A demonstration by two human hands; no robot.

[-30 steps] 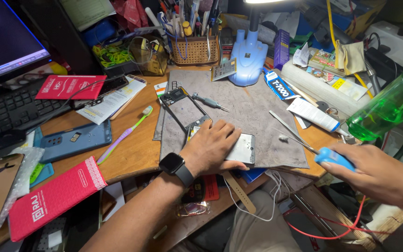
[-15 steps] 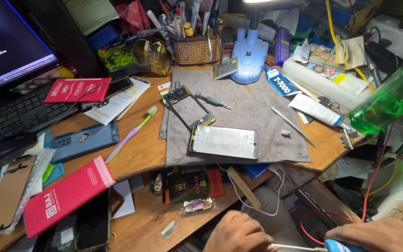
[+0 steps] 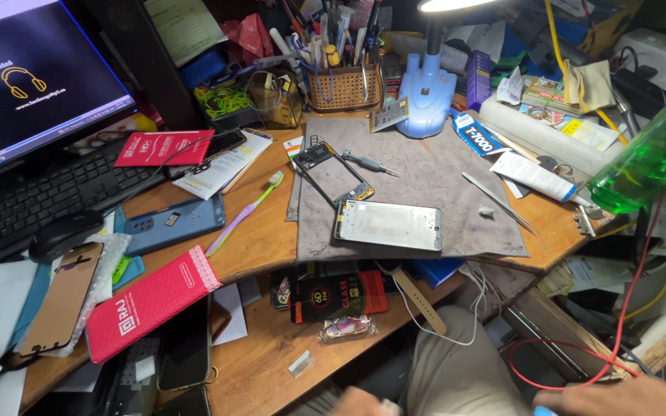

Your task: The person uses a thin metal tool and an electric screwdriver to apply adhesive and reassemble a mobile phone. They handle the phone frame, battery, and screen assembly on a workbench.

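Both hands sit low at the bottom edge, away from the desk. Only the knuckles of my left hand (image 3: 360, 402) show, so its grip is hidden. My right hand (image 3: 618, 396) lies along the edge with a bit of a blue tool handle (image 3: 541, 411) at its fingers. On the grey mat (image 3: 441, 166) lies a silvery phone panel (image 3: 388, 225), untouched. A bare phone frame (image 3: 333, 173) lies just behind it, with a small screwdriver (image 3: 368, 162) beside it. Metal tweezers (image 3: 499, 202) rest at the mat's right side.
A blue lamp base (image 3: 427, 92) and a wicker tool basket (image 3: 344, 86) stand behind the mat. A green bottle (image 3: 653, 158) and a white tube (image 3: 533, 176) are at the right. At the left are a keyboard (image 3: 48, 196), a mouse (image 3: 65, 233), a blue phone cover (image 3: 165, 223) and red packets (image 3: 152, 300).
My left hand has lifted off the phone panel and dropped toward my lap. The right hand has pulled back and down with the blue-handled tool. The view has tilted up.
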